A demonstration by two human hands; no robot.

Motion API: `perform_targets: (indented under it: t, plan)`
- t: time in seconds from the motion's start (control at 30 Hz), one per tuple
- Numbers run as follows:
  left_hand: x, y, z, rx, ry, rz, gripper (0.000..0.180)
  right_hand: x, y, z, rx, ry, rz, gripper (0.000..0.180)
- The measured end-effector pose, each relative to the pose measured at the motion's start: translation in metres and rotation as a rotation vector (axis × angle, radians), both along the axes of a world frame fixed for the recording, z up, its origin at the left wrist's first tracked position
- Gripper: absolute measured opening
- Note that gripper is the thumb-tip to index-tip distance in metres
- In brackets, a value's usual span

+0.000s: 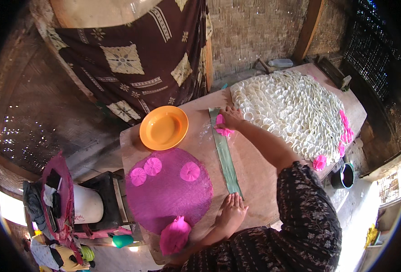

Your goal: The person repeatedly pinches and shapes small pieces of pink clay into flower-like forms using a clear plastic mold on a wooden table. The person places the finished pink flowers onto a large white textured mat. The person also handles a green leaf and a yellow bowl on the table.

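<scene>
A long green leaf strip [225, 158] lies across the wooden table. Flat on its near end rests my left hand [232, 211], fingers stretched out. At the far end my right hand [231, 119] has its fingers bent over a soft pink dough piece [225, 132] lying on the strip; the fingers partly hide it. To the left is a round magenta mat [168, 195] with three pleated pink discs, one of them a disc [190, 171] on the mat's right side. A bright pink lump [175, 235], seemingly dough, sits at the mat's near edge.
An orange plate [164, 128] stands beyond the mat. White curled discs [291, 113] cover the table's right part, with some pink ones at their edge. A dark bucket [343, 176] is beyond the right edge. A patterned brown cloth [137, 54] hangs behind the table.
</scene>
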State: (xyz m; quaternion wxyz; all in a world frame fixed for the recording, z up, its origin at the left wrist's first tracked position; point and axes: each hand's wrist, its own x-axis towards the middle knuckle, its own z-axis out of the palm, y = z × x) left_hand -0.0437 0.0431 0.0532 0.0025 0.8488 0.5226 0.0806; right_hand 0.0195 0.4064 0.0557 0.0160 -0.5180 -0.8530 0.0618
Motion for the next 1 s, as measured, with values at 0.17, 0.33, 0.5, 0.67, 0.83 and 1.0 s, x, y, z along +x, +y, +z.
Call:
perform_targets:
  t: [0.17, 0.33, 0.5, 0.67, 0.83, 1.0]
  plan:
    - [-0.014, 0.029, 0.032, -0.634, -0.211, 0.093, 0.049, -0.007, -0.034, 0.030, 0.031, 0.043, -0.014, 0.086]
    - [-0.064, 0.074, 0.034, 0.326, -1.156, 0.533, 0.055, 0.049, -0.142, 0.064, -0.520, 0.484, 0.145, 0.068]
    - [-0.082, 0.080, 0.023, -0.671, -1.399, 0.264, 0.026, 0.104, -0.214, 0.062, -0.592, 0.728, -0.008, 0.055]
    - [-0.060, 0.052, 0.036, -0.380, -0.765, 0.209, 0.035, 0.143, -0.232, 0.080, -0.041, 0.654, -0.287, 0.035]
    - [-0.031, 0.037, 0.055, -0.802, -2.041, 0.189, 0.043, 0.108, -0.270, 0.083, -0.303, 1.305, -0.138, 0.032]
    - [-0.022, 0.018, 0.055, -0.736, -2.022, 0.229, 0.024, 0.070, -0.296, 0.072, -0.282, 1.268, -0.145, 0.027]
